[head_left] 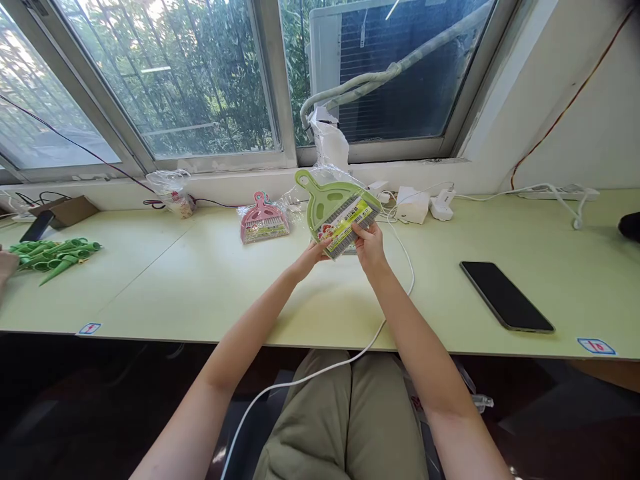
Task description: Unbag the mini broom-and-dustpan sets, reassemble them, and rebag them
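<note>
Holding the wrapped green dustpan set (353,217) above the table (200,287), we have both hands closed on it: our left hand (311,259) at the lower edge, our right hand (369,245) pinching the lower right side. The step in hand looks like steadying it, label towards us. Any turn or lowering would, we judge, call for both grips moving together, lightly, as the loose film could slip. A phone (505,297) lies to our right; farther back, a wrapped pink dustpan set (263,220) rests left of ours.
</note>
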The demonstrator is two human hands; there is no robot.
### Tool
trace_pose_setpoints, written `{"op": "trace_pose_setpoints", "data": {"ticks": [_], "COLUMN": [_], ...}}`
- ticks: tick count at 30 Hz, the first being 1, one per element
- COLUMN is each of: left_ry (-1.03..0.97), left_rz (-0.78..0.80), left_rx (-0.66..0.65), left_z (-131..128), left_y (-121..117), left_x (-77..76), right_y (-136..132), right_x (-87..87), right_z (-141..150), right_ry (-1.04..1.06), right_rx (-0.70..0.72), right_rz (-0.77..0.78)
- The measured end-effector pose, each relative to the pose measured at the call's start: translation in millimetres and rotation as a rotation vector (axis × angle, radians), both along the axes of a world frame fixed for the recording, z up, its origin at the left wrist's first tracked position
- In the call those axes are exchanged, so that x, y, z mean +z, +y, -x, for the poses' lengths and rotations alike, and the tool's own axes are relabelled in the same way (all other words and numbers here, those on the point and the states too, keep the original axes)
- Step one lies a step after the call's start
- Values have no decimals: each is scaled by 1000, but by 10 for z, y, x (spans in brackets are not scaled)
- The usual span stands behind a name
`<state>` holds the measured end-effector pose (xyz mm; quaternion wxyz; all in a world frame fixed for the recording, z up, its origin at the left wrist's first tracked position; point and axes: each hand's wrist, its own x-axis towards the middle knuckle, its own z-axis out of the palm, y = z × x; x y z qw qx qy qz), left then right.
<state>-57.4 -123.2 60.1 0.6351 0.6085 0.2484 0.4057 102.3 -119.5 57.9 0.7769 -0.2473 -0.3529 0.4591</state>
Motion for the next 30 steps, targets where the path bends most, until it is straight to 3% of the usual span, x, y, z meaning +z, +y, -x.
{"op": "trace_pose_setpoints", "data": {"ticks": [5, 8, 13, 22, 25, 30], "left_ry": [-273, -348, -327, -219, -263, -374], "left_rz": [-29, -21, 55, 173, 124, 79], "left_rx": [334, 457, 416, 61, 92, 296], "left_z": [-40, -73, -188, -241, -270, -198], "left_y": [4, -28, -85, -202, -229, -148], "left_x": [13, -3, -98, -102, -47, 36], "right_y": [-22, -43, -81, -104, -114, -117], "right_x": [-19, -20, 27, 82, 97, 59], "right_z": [82, 148, 132, 36, 46, 117], "right_ry": [17, 5, -1, 42, 45, 1], "right_rx": [23, 53, 45, 2, -6, 13], "right_rz": [31, 42, 34, -2, -14, 17]}}
